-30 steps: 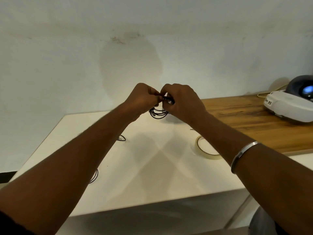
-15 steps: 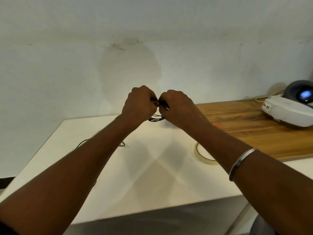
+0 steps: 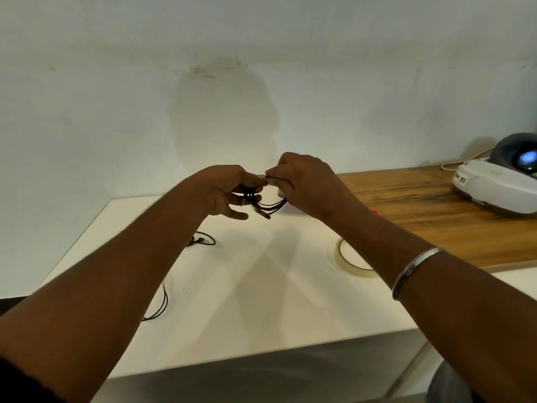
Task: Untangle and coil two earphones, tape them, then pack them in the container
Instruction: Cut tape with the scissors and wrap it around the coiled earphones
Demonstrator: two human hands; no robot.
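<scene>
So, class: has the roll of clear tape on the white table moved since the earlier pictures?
No. The tape roll lies in the same spot beside the wooden board's near edge; only the camera view shifted.

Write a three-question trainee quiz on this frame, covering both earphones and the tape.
1. True or false: the roll of clear tape lies on the white table under the right forearm.
2. What do the left hand and right hand hold between them?
3. Where is the second earphone? A. in a container B. loose on the table under the left forearm C. on the wooden counter

Key: 1. true. 2. The coiled black earphone. 3. B.
</scene>
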